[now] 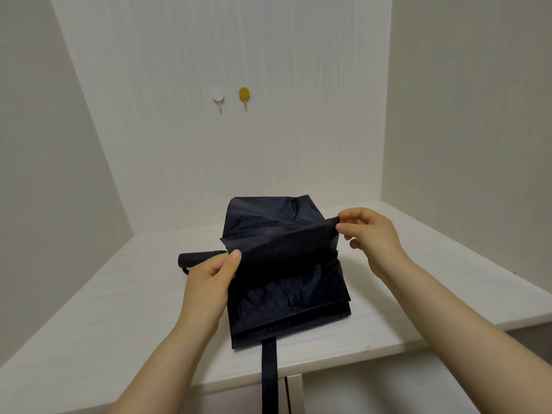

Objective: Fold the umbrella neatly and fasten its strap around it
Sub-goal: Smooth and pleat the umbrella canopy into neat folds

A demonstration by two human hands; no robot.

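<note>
A dark navy collapsed umbrella [286,294] lies across a white table [119,318], its canopy spread in loose flat folds. Its black handle [194,259] points left, partly hidden behind my left hand [209,282]. That hand pinches the left edge of a raised fabric panel. My right hand [370,237] pinches the same panel's right corner between thumb and fingers and holds it up off the table. The black strap [270,375] hangs from the canopy's near edge down over the table's front edge.
The table stands in a corner between pale walls. Two small wall hooks, one white [218,97] and one yellow [244,95], hang on the back wall above. The table's front edge runs close below the umbrella.
</note>
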